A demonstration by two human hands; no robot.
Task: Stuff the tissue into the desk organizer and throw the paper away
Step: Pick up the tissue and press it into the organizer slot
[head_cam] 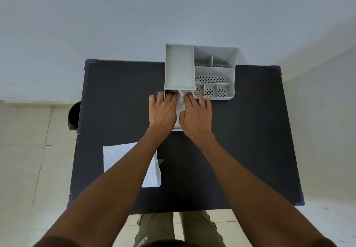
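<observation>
A grey desk organizer (200,69) with several compartments stands at the far edge of the black table (240,141). Its lower drawer (178,130) is pulled out toward me, mostly covered by my hands. White crumpled tissue (181,102) lies in the drawer between my hands. My left hand (163,110) presses down on the tissue's left side, fingers reaching into the drawer opening. My right hand (195,114) presses on its right side, fingers spread. A flat white paper (119,158) lies on the table near the left front, partly under my left forearm.
A black bin (74,115) stands on the tiled floor just left of the table. A white wall rises behind the table. The organizer's perforated right compartments hold nothing visible.
</observation>
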